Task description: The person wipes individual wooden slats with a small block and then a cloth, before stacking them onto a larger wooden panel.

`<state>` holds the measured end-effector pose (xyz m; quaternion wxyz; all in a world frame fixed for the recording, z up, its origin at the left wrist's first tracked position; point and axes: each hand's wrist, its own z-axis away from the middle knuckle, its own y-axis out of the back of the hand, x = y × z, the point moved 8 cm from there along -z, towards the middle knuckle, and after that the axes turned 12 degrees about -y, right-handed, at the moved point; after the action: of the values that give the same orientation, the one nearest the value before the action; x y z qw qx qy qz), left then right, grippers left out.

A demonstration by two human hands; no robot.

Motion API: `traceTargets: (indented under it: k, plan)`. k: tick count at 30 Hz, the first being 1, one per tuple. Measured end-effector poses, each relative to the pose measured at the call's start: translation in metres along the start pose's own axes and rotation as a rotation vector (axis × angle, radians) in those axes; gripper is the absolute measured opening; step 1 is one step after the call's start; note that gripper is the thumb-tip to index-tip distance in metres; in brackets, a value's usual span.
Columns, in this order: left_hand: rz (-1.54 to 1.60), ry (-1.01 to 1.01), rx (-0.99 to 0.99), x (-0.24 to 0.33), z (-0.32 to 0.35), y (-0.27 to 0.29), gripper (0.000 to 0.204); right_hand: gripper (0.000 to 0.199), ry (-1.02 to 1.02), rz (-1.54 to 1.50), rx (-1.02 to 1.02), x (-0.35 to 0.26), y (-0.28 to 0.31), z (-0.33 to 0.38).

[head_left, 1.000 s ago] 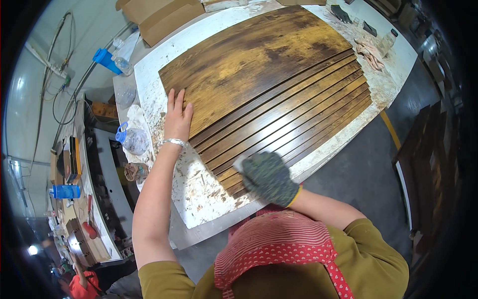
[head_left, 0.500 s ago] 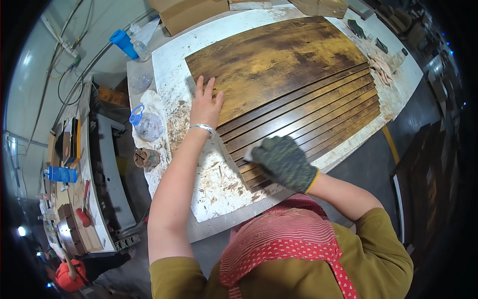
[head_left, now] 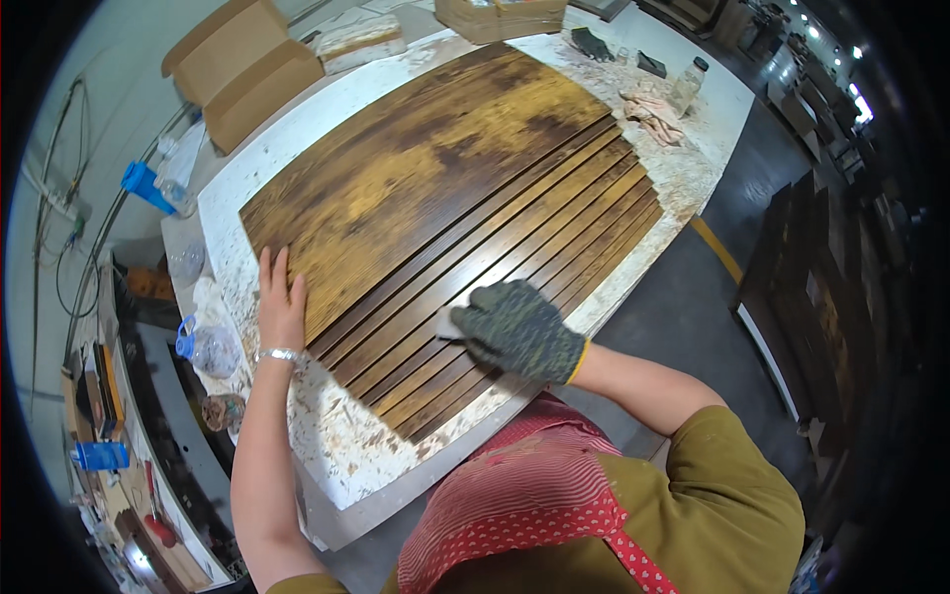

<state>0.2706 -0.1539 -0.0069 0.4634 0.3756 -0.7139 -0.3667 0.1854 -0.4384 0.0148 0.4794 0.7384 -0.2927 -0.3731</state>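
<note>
A stack of brown wood-grain boards (head_left: pixel 426 148) lies fanned out on a white, stained table, the nearer ones showing as narrow stepped strips. My bare left hand (head_left: pixel 282 307), a silver bangle at its wrist, rests with fingers stretched over the left edge of the top board. In a dark camouflage-patterned glove, my right hand (head_left: pixel 520 332) is closed over the strips around their middle. A small white piece (head_left: pixel 448 324), perhaps a pad or folded cloth, pokes out from under its fingers against the wood; most of it is hidden.
Along the table's left side stand a clear jug with blue handle (head_left: pixel 210 348), a blue cup (head_left: pixel 148 186) and a brown-stained jar (head_left: pixel 224 411). An open cardboard box (head_left: pixel 242 74) sits at the back. Farther right are a crumpled rag (head_left: pixel 651 114), a bottle (head_left: pixel 689 86) and a dark glove (head_left: pixel 591 44).
The whole view has turned, so the table appears shifted left. My right hand has slid rightward along the strips with the white piece. My left hand stays on the board's left edge.
</note>
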Motion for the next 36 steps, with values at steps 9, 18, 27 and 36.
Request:
traceTargets:
  k: [9,18,27,36]
  plan:
    - [-0.047,-0.013,-0.069,-0.001,0.003,0.002,0.049,0.037,-0.269,0.083,0.206,0.215,0.074,0.038]
    - [-0.116,0.008,-0.136,0.000,-0.004,-0.002,0.051,0.040,-0.784,0.261,0.202,0.375,0.125,0.069]
    - [-0.218,-0.025,-0.180,0.006,-0.004,0.000,0.052,0.024,-0.066,0.003,0.180,0.201,0.073,0.067]
    - [-0.270,-0.011,-0.202,0.016,-0.007,0.001,0.051,0.032,-0.651,0.286,0.225,0.358,0.127,0.102]
